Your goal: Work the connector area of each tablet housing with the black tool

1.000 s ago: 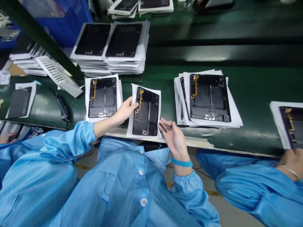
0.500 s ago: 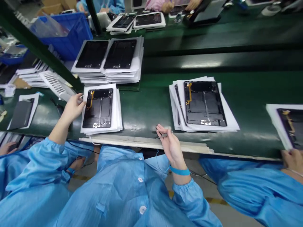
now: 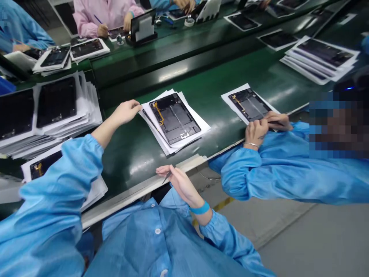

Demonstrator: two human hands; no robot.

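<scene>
My left hand (image 3: 127, 111) reaches across the bench, its fingers stretched out and their tips at the left corner of a stack of white paper sheets (image 3: 203, 127). An opened tablet housing (image 3: 175, 119) with an orange flex cable lies on top of that stack, and the edge of another shows beneath it. Close to the bench's front edge, my right hand (image 3: 183, 182) holds dark, pointed tweezers (image 3: 166, 177). Under my left sleeve, partly hidden, lies another tablet housing (image 3: 46, 164) on paper.
Tall piles of tablet parts interleaved with paper (image 3: 66, 127) stand at the left. On the right, a co-worker's hands (image 3: 256, 130) work at another tablet housing (image 3: 249, 104). More stacked tablets (image 3: 325, 54) lie farther right. Other people sit across the green bench (image 3: 123, 161).
My view has turned to the right. My left hand has left the left-hand tablet stack and come to the corner of the middle stack. My right hand still holds the tweezers by the bench edge.
</scene>
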